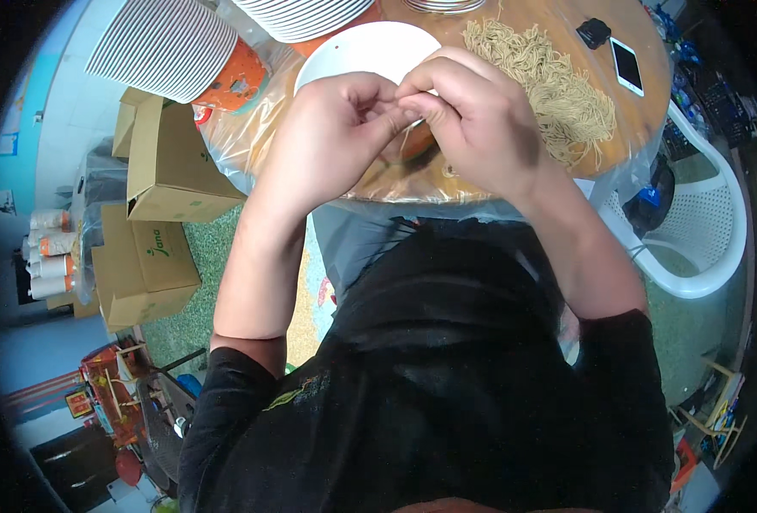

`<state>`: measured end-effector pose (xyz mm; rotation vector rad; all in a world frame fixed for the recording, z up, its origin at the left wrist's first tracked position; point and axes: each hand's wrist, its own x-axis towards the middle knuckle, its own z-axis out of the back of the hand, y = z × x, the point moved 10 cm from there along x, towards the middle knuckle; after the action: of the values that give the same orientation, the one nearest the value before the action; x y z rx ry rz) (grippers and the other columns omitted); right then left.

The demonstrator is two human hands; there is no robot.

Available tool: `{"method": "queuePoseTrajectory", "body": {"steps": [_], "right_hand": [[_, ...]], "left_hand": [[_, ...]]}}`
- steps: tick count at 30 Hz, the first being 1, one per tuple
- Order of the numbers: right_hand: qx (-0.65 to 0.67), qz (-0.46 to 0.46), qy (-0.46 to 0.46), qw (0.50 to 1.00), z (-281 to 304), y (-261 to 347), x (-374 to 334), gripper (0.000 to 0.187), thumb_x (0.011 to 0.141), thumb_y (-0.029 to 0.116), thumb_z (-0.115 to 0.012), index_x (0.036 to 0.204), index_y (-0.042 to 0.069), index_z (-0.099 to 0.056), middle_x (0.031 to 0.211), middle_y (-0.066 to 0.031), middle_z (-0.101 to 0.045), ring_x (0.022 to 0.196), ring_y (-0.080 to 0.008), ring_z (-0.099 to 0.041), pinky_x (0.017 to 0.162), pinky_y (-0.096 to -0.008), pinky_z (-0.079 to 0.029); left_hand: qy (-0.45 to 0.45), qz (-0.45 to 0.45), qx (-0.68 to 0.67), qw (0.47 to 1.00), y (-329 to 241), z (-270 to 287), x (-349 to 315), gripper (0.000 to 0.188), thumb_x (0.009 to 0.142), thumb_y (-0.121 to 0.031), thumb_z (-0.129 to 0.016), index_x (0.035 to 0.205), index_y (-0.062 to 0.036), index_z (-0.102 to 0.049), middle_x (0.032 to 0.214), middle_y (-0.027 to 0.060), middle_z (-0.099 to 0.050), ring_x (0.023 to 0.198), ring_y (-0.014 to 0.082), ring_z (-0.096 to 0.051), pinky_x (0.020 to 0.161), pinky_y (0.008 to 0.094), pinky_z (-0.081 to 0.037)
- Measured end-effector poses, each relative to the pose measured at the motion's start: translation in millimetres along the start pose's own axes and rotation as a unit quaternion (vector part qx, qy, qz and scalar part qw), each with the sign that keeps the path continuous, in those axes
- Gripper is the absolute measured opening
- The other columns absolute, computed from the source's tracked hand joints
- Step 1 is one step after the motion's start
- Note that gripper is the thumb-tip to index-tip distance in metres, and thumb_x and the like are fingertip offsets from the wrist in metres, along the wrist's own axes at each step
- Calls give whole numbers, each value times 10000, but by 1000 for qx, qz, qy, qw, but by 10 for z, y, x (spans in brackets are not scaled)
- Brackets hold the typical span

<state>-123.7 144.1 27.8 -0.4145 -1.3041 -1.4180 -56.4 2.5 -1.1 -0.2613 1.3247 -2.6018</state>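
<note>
My left hand (331, 128) and my right hand (490, 120) meet over the near part of the table, thumbs and fingertips pinched together. Something small and pale shows between the fingertips, too small to make out. Right behind my hands is a white round container (366, 50) with a small dark hole near its rim. Its near side is mostly covered by my hands; an orange and dark patch shows below them. Beside my right hand lies a loose heap of tan strings (554, 94).
Stacked white-rimmed orange paper buckets (169, 51) stand at the left, with another stack (301, 13) at the far edge. A phone (626, 67) and a small black bundle (594, 33) lie far right. Open cardboard boxes (177, 171) are left of the table, a white plastic chair (695, 205) right.
</note>
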Motion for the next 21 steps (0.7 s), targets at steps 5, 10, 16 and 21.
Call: {"method": "queuePoseTrajectory", "body": {"steps": [5,10,16,21], "right_hand": [[231,-307,239,892,-161,-338,-291,257,1040,91,-766,1279,41,-686,886,-45,-738,838,-188,-749,742,-370,-594],[127,-410,407,807,184,-363,-368,303,1064,103,-744,1350,53,-658,794,49,-623,591,-47,-574,501,-240,-423],[-132,-177,349,911,554,-376,526,323,1077,109,-738,1383,28,-671,833,0,-620,658,-84,-614,560,-263,-522],[-312,-176,281,890,454,318,1380,167,1006,52,-677,1132,-5,-772,1089,-241,-802,1020,-375,-794,908,-491,-624]], "left_hand": [[-33,5,-48,998,148,68,-72,174,1056,-142,-807,1090,29,-797,832,39,-785,714,100,-754,663,278,-583],[-23,-26,-16,999,177,123,-68,143,1031,-111,-799,1053,30,-799,835,38,-783,749,85,-733,698,277,-590],[23,-30,29,999,45,46,-101,105,1009,-70,-805,1025,32,-786,885,13,-778,821,63,-707,756,257,-588],[63,-26,73,995,-60,17,-78,101,1019,-55,-822,1037,32,-773,916,-15,-762,877,40,-702,779,236,-580]]}}
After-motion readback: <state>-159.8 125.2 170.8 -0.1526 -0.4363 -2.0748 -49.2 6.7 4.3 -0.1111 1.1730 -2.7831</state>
